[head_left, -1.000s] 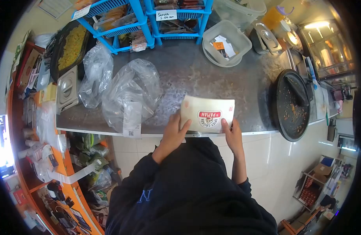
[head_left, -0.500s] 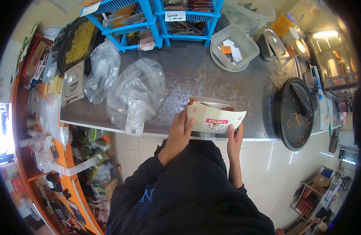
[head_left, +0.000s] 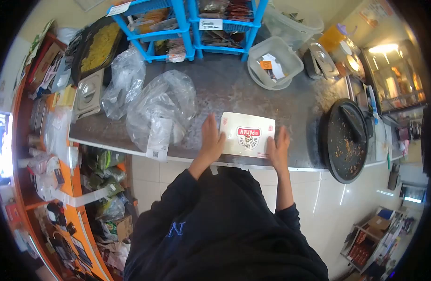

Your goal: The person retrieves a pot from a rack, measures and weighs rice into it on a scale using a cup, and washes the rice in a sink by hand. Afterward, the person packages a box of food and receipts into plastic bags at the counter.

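A cream food box (head_left: 247,134) with a red and white chicken logo lies near the front edge of the metal counter, its printed lid down flat. At its left side is my left hand (head_left: 210,140), fingers stretched out and thumb against the box edge. Along the right side my right hand (head_left: 279,147) is also open, its thumb at the box corner. The box's contents are hidden under the lid. Left of my left hand lies a clear plastic bag (head_left: 166,103) with a white receipt (head_left: 158,139) on it.
Blue basket racks (head_left: 220,42) stand at the back. A clear plastic tub (head_left: 276,61) sits behind the box to the right. A round black pan (head_left: 345,150) overhangs the front edge at right. Metal lids (head_left: 88,96) and a tray of yellow food (head_left: 99,48) are at left.
Half a second ago the lid was raised, with brown food showing behind it; now it lies flat. My fingers have spread from gripping the lid to lying along the box sides.
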{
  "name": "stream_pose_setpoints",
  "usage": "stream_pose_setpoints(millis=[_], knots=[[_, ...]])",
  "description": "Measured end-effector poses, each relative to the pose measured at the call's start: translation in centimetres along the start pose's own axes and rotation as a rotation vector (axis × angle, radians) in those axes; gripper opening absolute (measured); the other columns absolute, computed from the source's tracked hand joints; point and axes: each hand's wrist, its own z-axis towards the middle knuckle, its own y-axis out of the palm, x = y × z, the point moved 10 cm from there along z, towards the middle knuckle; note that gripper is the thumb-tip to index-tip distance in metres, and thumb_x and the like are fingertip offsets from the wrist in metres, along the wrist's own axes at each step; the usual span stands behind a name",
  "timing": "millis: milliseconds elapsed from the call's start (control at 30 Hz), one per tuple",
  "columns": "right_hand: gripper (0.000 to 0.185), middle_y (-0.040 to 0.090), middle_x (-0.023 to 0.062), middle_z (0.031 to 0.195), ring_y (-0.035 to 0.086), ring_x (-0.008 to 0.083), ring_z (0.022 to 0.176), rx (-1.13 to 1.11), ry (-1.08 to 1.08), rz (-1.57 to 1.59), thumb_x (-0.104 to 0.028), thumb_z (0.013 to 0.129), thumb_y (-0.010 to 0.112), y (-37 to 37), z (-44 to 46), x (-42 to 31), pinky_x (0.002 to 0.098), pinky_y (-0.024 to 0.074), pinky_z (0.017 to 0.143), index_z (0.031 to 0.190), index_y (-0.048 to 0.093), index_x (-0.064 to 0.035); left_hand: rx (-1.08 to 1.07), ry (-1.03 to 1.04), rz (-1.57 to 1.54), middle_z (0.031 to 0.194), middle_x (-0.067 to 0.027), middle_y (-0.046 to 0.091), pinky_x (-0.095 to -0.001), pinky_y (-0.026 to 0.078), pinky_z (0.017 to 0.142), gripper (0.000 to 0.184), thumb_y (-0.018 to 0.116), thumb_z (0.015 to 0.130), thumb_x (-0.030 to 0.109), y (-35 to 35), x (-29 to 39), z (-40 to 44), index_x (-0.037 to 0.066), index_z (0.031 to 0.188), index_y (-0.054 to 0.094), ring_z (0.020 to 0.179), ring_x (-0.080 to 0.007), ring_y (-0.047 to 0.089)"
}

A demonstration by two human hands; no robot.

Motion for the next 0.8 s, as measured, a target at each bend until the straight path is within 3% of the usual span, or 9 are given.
stream_pose_setpoints(millis=[33,67,167,200,333,467,600,700,800], knots=[[0.037,0.040,0.0252,0.120,0.033,0.0374,0.116,0.113,-0.087,0.005,-0.013,0.083,0.049,-1.4,0.9,-1.9,0.0412,0.0250,0.099,0.117,0.045,0.0014,0.160,0.098,-0.132,0.116,-0.0233,0.042,-0.0482,0.025,0.099,0.041,0.047,0.084,0.019,-1.2,1.3,0.4,-0.007,0.115,0.044,0.114,-0.0374,0.037],[0.038,0.043,0.0221,0.121,0.036,0.0358,0.116,0.138,-0.123,0.118,-0.005,0.077,0.054,-3.0,1.8,-5.6,0.0401,0.0273,0.100,0.114,0.049,-0.0020,0.089,0.200,-0.070,0.118,-0.0230,0.041,-0.0471,0.023,0.101,0.040,0.049,0.082,0.016,-0.3,2.6,0.3,-0.007,0.115,0.044,0.116,-0.0371,0.035],[0.031,0.049,0.0178,0.113,0.045,0.0334,0.108,-0.096,-0.414,-0.061,-0.004,0.078,0.054,1.1,1.6,-6.7,0.0392,0.0348,0.094,0.108,0.053,-0.0026,-0.162,0.463,0.155,0.118,-0.0220,0.042,-0.0456,0.023,0.102,0.041,0.051,0.080,0.012,2.4,6.6,-0.4,-0.006,0.116,0.042,0.115,-0.0376,0.037],[0.025,0.053,0.0150,0.105,0.050,0.0323,0.100,-0.029,-0.403,-0.061,-0.004,0.079,0.054,0.4,1.8,-7.4,0.0392,0.0404,0.087,0.103,0.055,-0.0019,-0.171,0.442,0.160,0.118,-0.0221,0.042,-0.0460,0.024,0.101,0.042,0.053,0.080,0.015,2.6,6.2,0.0,-0.007,0.115,0.042,0.115,-0.0375,0.037],[0.018,0.053,0.0151,0.095,0.049,0.0310,0.090,-0.086,-0.388,-0.088,-0.007,0.081,0.053,1.8,2.6,-7.0,0.0393,0.0386,0.080,0.098,0.056,-0.0023,-0.122,0.379,0.195,0.114,-0.0215,0.043,-0.0466,0.025,0.100,0.047,0.056,0.079,0.024,2.2,6.1,0.4,-0.007,0.112,0.044,0.111,-0.0366,0.038],[0.016,0.052,0.0148,0.092,0.047,0.0303,0.089,-0.113,-0.405,-0.095,-0.007,0.082,0.051,2.1,2.7,-7.1,0.0386,0.0364,0.081,0.097,0.056,-0.0019,-0.150,0.318,0.150,0.109,-0.0203,0.044,-0.0468,0.026,0.100,0.051,0.057,0.079,0.030,2.7,4.9,1.0,-0.007,0.111,0.044,0.106,-0.0346,0.041],[0.014,0.051,0.0142,0.094,0.046,0.0307,0.091,0.013,-0.428,-0.020,-0.008,0.083,0.051,0.8,1.7,-6.6,0.0401,0.0336,0.084,0.094,0.058,-0.0031,-0.078,0.416,0.220,0.109,-0.0184,0.044,-0.0479,0.023,0.100,0.047,0.056,0.080,0.032,1.7,6.3,0.1,-0.003,0.110,0.046,0.107,-0.0320,0.040],[0.014,0.052,0.0140,0.095,0.045,0.0311,0.094,0.066,-0.438,-0.202,-0.010,0.084,0.051,0.7,2.2,-7.5,0.0398,0.0318,0.088,0.094,0.059,-0.0033,-0.156,0.290,0.211,0.109,-0.0171,0.045,-0.0483,0.022,0.101,0.047,0.055,0.080,0.034,2.5,4.6,0.8,-0.001,0.111,0.047,0.108,-0.0315,0.040],[0.022,0.052,0.0123,0.095,0.048,0.0247,0.094,-0.184,-0.342,0.199,-0.009,0.084,0.052,2.7,4.4,-2.3,0.0338,0.0348,0.088,0.104,0.058,-0.0045,-0.135,0.304,0.241,0.122,-0.0182,0.038,-0.0497,0.020,0.100,0.054,0.059,0.077,0.032,2.6,4.2,0.6,-0.002,0.117,0.044,0.116,-0.0327,0.035]])
